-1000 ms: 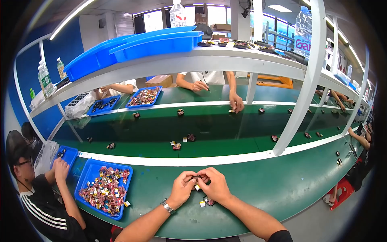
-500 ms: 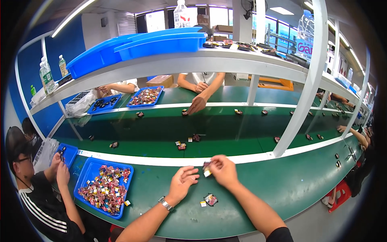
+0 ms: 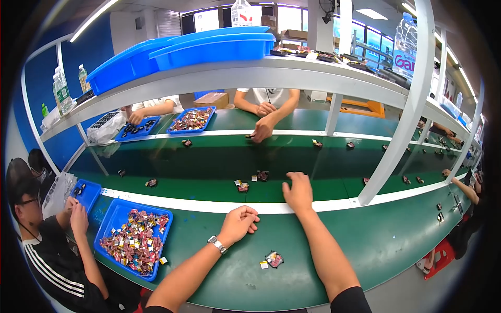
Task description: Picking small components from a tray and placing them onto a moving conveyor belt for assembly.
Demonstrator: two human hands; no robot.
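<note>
My left hand (image 3: pixel 240 226) rests over the near green work surface (image 3: pixel 219 276), fingers loosely curled, with nothing visible in them. My right hand (image 3: pixel 299 193) reaches over the white rail (image 3: pixel 266 208) to the edge of the green belt (image 3: pixel 334 185). Its thumb stands apart from the fingers; anything under the palm is hidden. Between my forearms lies a small dark and pink electronic part (image 3: pixel 274 259) with a yellow-white tab (image 3: pixel 263 264). On the belt, left of my right hand, sit a similar tabbed part (image 3: pixel 242 186) and a dark part (image 3: pixel 262 176).
A blue tray (image 3: pixel 99 237) heaped with small parts stands at my left, beside a seated co-worker (image 3: pixel 57 250). A white post (image 3: pixel 399 104) rises at the right. Across the belt, another person's hand (image 3: pixel 263 129) holds a part. Blue trays (image 3: pixel 214 49) occupy the overhead shelf.
My right hand has moved forward over the rail, and the part it held no longer shows. The fingers of my left hand have curled more. The far co-worker's hand has lifted a part.
</note>
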